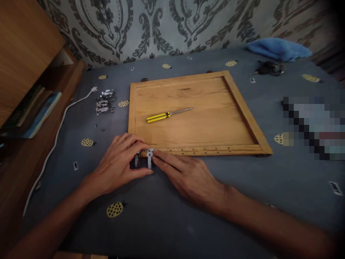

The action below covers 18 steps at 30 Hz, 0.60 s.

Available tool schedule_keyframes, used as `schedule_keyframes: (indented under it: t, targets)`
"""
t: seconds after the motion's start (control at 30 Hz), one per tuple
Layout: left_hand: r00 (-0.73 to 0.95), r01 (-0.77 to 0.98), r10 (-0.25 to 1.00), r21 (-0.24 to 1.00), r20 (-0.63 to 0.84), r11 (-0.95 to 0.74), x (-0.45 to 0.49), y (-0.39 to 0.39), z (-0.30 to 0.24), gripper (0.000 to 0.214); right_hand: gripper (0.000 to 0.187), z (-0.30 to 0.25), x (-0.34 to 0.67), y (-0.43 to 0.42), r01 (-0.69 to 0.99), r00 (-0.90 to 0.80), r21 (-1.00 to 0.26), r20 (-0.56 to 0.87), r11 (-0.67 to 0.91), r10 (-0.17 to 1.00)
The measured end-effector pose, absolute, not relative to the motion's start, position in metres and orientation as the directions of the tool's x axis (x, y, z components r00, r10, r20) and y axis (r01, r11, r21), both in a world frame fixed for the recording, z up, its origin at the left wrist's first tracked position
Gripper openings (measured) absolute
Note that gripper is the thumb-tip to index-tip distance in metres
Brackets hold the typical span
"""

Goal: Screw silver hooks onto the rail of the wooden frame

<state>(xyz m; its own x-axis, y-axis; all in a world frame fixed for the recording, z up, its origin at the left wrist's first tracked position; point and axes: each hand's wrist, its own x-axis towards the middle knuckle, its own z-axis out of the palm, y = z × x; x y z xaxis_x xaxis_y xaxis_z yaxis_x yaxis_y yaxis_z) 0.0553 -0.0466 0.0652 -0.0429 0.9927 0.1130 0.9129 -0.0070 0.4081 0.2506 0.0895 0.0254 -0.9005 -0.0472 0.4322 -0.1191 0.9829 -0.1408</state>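
The metal fitting (150, 154) sits at the near edge of the wooden panel (215, 126), towards its left corner, in the one view from the head. The left hand (117, 162) reaches in from the panel's left: its fingers are curved, index above and thumb below, spanning the fitting and seeming to pinch it. The right hand (192, 176) comes from in front of the panel, its fingertips against the fitting's right side; whether they also grip it I cannot tell.

The work looks to be at the positioning stage. The fitting is up against the panel's edge, but whether any screw fixes it is hidden by the fingers. A row of dark holes (205, 149) runs along the near rail to the right of the fitting, with nothing mounted over the visible ones.

Left of the panel, more metal fittings (105, 107) lie loose on the worktop (172, 223), with small screws (102, 129) just nearer, so these appear unused. The yellow-handled screwdriver (159, 117) lies on the panel, out of both hands; any tightening with it seems left to do.
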Motion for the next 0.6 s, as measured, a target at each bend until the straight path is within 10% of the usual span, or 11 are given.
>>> schedule_keyframes:
  t: [0.6]
  targets:
    - [-0.110, 0.848, 0.988, 0.528, 0.108, 0.037, 0.043, -0.053, 0.077, 0.054, 0.043, 0.030, 0.248, 0.087, -0.100, -0.911, -0.088, 0.408, 0.991, -0.056]
